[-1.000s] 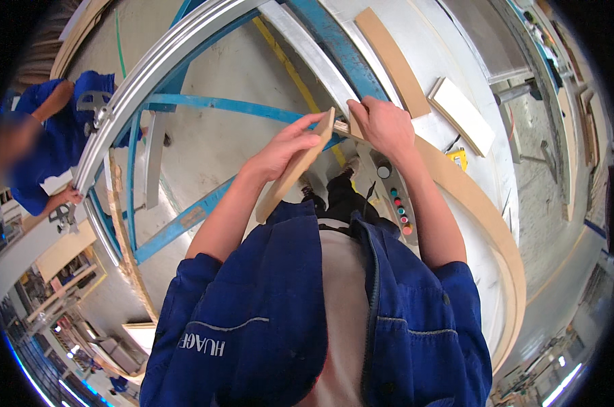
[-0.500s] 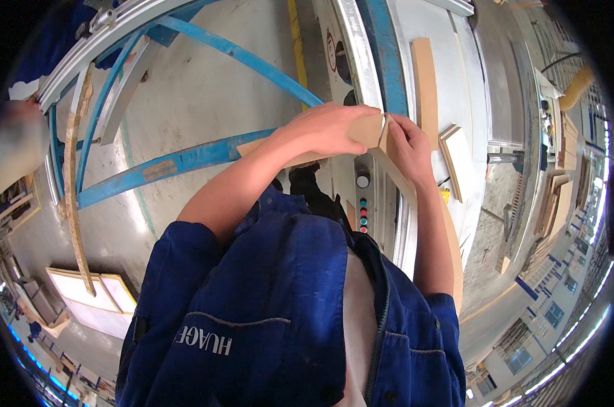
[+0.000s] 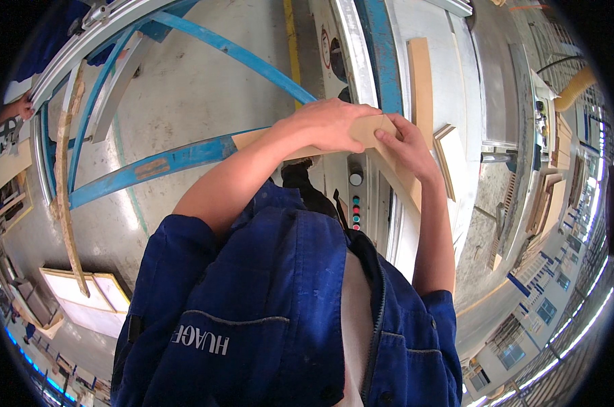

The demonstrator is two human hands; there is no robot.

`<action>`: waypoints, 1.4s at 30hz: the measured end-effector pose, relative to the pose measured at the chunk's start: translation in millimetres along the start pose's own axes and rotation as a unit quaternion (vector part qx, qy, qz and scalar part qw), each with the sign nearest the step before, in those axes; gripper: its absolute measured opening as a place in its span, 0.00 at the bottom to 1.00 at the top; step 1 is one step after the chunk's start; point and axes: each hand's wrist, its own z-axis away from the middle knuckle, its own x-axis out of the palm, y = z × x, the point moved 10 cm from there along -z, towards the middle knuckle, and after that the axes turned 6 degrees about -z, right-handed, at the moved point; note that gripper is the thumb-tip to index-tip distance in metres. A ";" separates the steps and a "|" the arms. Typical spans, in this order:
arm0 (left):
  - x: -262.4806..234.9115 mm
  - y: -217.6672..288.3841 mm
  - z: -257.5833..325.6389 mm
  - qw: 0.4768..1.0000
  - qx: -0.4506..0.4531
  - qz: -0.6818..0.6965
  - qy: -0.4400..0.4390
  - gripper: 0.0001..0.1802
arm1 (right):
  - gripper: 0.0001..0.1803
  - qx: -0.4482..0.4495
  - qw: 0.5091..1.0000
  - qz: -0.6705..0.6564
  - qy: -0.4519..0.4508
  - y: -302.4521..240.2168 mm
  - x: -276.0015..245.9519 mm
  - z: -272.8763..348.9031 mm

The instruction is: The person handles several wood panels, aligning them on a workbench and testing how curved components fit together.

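Left hand (image 3: 334,125) is curled over the top of a flat tan wooden board (image 3: 371,129), knuckles up, fingers wrapped down its far edge, so it is closed around the piece. Board's long axis runs roughly 9 to 3 o'clock with a slight tilt, its left end poking out under the left forearm near 9 o'clock and its right end bending down toward 5 o'clock. Right hand (image 3: 407,150) sits just at 4 o'clock from the left hand, fingertips pinching the board's right corner, thumb side hidden, so grip is narrow and on the wood. Both hands touch the same piece, left one nearer its middle, right one at its end. Under them at 6 o'clock is a machine control strip with coloured buttons (image 3: 355,203). At 12 to 1 o'clock a long pale wood strip (image 3: 421,81) lies on the grey machine bed (image 3: 490,88), apart from the hands. Far left at 9 o'clock, a blue frame bar (image 3: 157,163).
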 end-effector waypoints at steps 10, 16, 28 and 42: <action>2.7 -2.3 0.2 1.000 -0.010 -0.015 0.005 0.45 | 0.20 0.012 1.000 0.014 0.005 0.5 1.4 0.4; 2.9 -1.6 -2.5 1.000 -0.005 0.000 -0.004 0.45 | 0.19 0.044 0.997 0.051 -0.026 -1.0 -0.6 -3.8; 5.9 10.2 -7.6 0.999 -0.016 0.016 -0.026 0.44 | 0.25 0.068 0.985 -0.066 -0.143 19.1 5.9 -23.8; 2.1 31.8 -9.4 0.999 -0.024 -0.018 -0.032 0.47 | 0.16 -0.005 0.990 -0.079 -0.115 20.5 3.1 -29.7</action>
